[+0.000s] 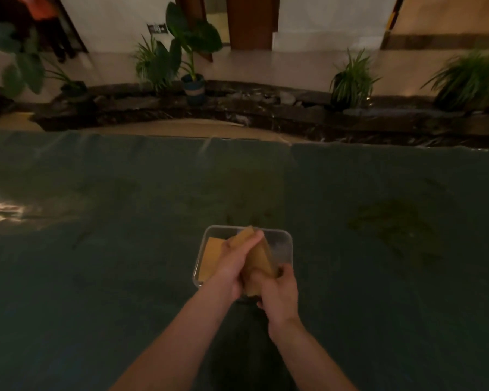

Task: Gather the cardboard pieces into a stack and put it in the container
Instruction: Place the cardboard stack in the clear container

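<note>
A: Report clearance around the container [283, 244].

B: It is a clear, rounded-corner rectangular tub on a dark green cloth [96, 277]. The cloth is open on all sides of it, and the far edge lies well apart.

A: Location of the cardboard stack [259, 256]?

B: It is tilted on edge over the tub. The left hand [233, 269] has its fingers pressed together along one face. The right hand [278, 292] has its fingers curled around the near end. A flat tan piece [211, 256] lies inside at left.
</note>
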### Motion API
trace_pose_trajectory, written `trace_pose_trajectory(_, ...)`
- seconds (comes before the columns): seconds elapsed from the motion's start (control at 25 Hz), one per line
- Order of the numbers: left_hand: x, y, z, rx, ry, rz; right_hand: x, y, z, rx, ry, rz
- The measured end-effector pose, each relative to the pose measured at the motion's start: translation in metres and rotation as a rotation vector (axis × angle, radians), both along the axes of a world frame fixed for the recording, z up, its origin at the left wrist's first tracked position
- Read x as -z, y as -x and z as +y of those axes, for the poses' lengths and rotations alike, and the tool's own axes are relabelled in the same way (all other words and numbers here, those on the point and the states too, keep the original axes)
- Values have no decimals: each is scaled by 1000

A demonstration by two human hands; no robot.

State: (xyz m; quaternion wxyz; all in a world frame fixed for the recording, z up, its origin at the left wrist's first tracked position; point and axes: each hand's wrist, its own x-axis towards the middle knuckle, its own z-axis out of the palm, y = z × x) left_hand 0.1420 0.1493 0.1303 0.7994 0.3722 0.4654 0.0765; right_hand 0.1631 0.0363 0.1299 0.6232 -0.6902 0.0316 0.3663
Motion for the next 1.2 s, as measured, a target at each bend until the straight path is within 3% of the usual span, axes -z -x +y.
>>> trace_pose_trajectory(0.12,3,-16,1,-41,-100,115,4,4,12,-32,166,-373)
trace_pose_trajectory(0.2,5,-21,7,-40,-102,136,11,2,17,-101,230,-462)
trace_pose_trajectory(0.28,8,-19,15,18,-140,161,17,-9,13,-222,206,-349)
trace_pose_trajectory(0.4,9,-10,26,277,-225,48,13,-37,1,-381,-148,163)
trace_pose_trajectory(0.44,6,-8,25,376,-231,-17,11,-43,-1,-401,-245,254)
trace_pose_trajectory(0.56,2,-9,22,489,-238,-65,12,-48,4,-466,-314,209)
trace_pose_trajectory(0.84,7,-14,39,565,-199,-19,20,-48,12,-533,-181,135)
trace_pose_trajectory(0.96,7,-20,37,518,-193,7,20,-54,18,-529,-119,222)
trace_pose_trajectory(1.2,9,-28,48,546,-262,13,27,-69,35,-440,-236,318)
